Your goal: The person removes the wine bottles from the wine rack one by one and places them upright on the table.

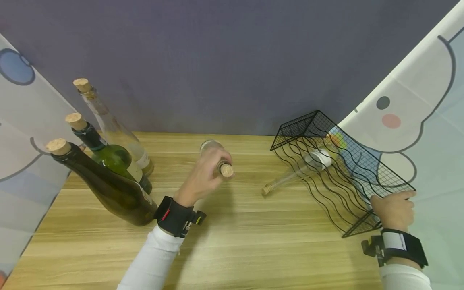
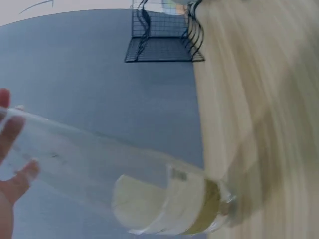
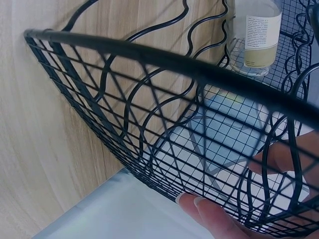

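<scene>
My left hand [image 1: 204,173] grips a clear glass bottle [image 2: 99,159] by its neck, with the cork [image 1: 227,170] showing past the fingers. In the left wrist view this bottle has a pale label and a gold band near its base, which is close over the wooden tabletop. At the right, my right hand [image 1: 395,209] holds the near corner of a black wire bottle rack [image 1: 364,225], thumb and fingers on either side of the mesh. Another clear corked bottle [image 1: 320,159] lies in the rack, its neck pointing out to the left.
Three corked bottles stand at the left of the table [image 1: 253,249]: a dark one [image 1: 112,189], a green one [image 1: 119,159] and a clear one [image 1: 121,133]. A grey panel [image 1: 217,64] rises behind the table, with printed cloth [image 1: 409,92] along the sides.
</scene>
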`<state>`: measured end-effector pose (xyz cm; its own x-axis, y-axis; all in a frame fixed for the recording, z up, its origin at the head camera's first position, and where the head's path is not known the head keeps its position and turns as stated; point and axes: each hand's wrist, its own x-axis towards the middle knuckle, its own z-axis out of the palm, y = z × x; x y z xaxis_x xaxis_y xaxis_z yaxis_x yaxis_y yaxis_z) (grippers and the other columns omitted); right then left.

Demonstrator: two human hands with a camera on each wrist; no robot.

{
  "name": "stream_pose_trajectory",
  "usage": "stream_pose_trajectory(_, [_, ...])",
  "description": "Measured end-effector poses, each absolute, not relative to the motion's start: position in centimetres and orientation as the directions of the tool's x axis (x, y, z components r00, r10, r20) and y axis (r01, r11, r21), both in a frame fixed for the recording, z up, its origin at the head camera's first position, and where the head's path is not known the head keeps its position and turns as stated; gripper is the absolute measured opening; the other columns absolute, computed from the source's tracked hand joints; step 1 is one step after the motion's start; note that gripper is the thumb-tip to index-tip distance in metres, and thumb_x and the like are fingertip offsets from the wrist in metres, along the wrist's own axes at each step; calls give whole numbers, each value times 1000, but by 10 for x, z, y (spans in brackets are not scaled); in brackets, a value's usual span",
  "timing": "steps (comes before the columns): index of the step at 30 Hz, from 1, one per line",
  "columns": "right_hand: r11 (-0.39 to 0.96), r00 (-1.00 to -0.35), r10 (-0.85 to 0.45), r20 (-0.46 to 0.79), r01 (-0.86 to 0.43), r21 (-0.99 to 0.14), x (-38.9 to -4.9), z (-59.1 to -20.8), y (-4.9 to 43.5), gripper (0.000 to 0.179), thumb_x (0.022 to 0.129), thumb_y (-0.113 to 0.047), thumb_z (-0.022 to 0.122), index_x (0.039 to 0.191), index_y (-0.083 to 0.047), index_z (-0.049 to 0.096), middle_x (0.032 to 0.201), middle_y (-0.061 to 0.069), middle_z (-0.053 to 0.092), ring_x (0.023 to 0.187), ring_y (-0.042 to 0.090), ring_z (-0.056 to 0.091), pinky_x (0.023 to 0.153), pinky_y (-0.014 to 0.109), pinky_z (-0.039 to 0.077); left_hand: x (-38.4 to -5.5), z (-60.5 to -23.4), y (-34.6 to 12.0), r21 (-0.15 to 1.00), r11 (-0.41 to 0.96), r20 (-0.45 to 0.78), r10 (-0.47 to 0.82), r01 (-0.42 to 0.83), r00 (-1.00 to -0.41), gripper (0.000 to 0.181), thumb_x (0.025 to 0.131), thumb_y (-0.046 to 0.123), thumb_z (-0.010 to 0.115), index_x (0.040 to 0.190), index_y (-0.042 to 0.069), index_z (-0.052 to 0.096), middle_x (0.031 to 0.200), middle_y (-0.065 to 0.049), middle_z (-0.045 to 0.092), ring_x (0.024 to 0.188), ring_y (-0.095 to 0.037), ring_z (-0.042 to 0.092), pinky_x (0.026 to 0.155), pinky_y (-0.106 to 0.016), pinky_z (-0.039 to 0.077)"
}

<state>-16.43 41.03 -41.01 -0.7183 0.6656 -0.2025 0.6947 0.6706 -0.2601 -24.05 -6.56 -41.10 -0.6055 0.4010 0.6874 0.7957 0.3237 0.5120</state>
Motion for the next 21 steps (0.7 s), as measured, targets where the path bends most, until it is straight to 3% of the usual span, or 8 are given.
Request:
stream_pose_trajectory(3, [670,-718,665,-205,695,-262,-165,-410,411,93,93,-28,38,135,23,-27,131,63,14,108,72,33,88,73,38,-244,-415,-63,547,233,734,330,804,-594,32,72,3,75,97,-1,56,94,-17,63,95,-29,54,89,-48,45])
stream_pose_trajectory(5, [668,-717,665,-211,696,-262,-165,-411,412,93,93,-28,39,135,23,-27,131,63,13,108,72,33,88,73,38,-247,-416,-61,586,161,752,256,794,-607,36,81,18,75,100,-4,54,94,-20,60,93,-30,53,87,-49,43])
stream_pose_trajectory(8, [664,-712,667,-219,701,-260,-166,-412,415,94,92,-28,39,134,23,-28,131,63,13,108,72,32,88,73,38,-252,-414,-60,618,87,767,152,781,-624,52,94,43,57,101,-7,49,90,-24,56,86,-28,52,82,-44,43])
stream_pose_trajectory(10, [662,-709,669,-222,705,-257,-166,-413,416,95,92,-28,40,134,23,-28,131,63,13,108,72,33,87,73,39,-255,-412,-60,619,79,776,95,782,-624,67,91,58,46,99,-9,48,86,-27,55,82,-26,52,78,-38,44])
stream_pose_trajectory(14, [661,-708,671,-219,706,-254,-166,-413,416,95,92,-28,40,134,23,-28,131,63,14,108,72,33,87,72,39,-257,-410,-60,594,107,801,20,798,-599,71,91,61,44,94,-10,48,80,-27,56,74,-23,54,68,-30,45])
stream_pose_trajectory(21, [663,-709,668,-227,705,-251,-167,-411,415,94,92,-28,39,134,23,-29,131,63,14,109,71,33,87,72,39,-255,-404,-60,584,123,809,-3,802,-588,71,92,60,43,91,-10,47,74,-26,56,68,-21,53,63,-30,46])
